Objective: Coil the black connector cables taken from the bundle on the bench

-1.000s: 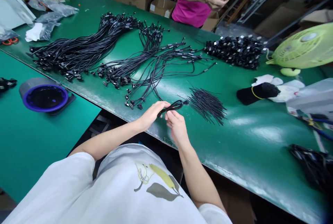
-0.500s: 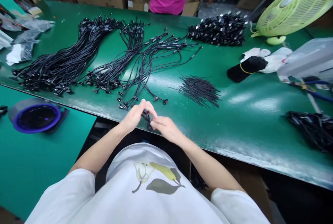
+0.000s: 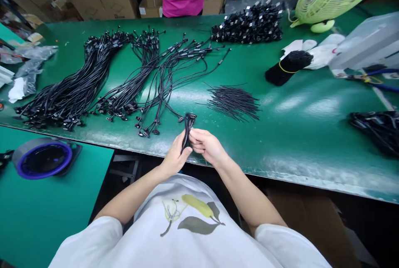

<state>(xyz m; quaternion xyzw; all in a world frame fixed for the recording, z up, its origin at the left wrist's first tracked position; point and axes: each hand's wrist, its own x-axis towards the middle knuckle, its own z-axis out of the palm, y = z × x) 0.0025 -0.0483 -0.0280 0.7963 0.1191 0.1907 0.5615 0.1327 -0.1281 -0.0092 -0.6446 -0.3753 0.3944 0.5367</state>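
Now holds the folded black cable bundle (image 3: pixel 187 131) nearly upright at the near edge of the surface (image 3: pixel 296 135), clasped low in the left hand (image 3: pixel 175 156). Touches its side with the curled fingertips of the right hand (image 3: pixel 209 146); cannot tell whether anything thin is pinched there. Seems to leave the upper part free for handling. Compared with the earlier frame, shows more of the bundle, then mostly covered by fingers. Still leaves 1 pile of thin black strips (image 3: pixel 233 102) beyond the right hand, and loose cables (image 3: pixel 162 89) toward the far left.
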